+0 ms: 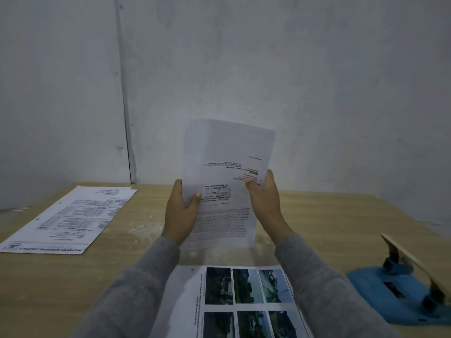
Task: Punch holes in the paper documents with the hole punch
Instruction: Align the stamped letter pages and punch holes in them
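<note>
Grey-white wall fills the top half, vertical seam on its left side. Below it the light wood-grain surface. Your grey sleeves come in from the bottom edge.

Left on the surface: stack of printed sheets, lying flat, punched holes along its left edge, header strip nearest you reads "POLITEKNIK KESEHATAN JAKARTA II", upside-down from where you stand. Rest of its text is too small to read.

Near the bottom centre, between your arms: photo page lying flat with a grid of outdoor photos, sideways caption, one hole visible at its top left corner.

Held sheet is up off the surface, nearly upright, print upside-down to you; round stamp and signature mid-page, wording blurred.

Blue hole punch sits at the right edge, tan lever raised, well apart from the held sheet.

Your left hand grips the sheet's left edge, thumb on front. Your right hand pinches its right edge.
</note>
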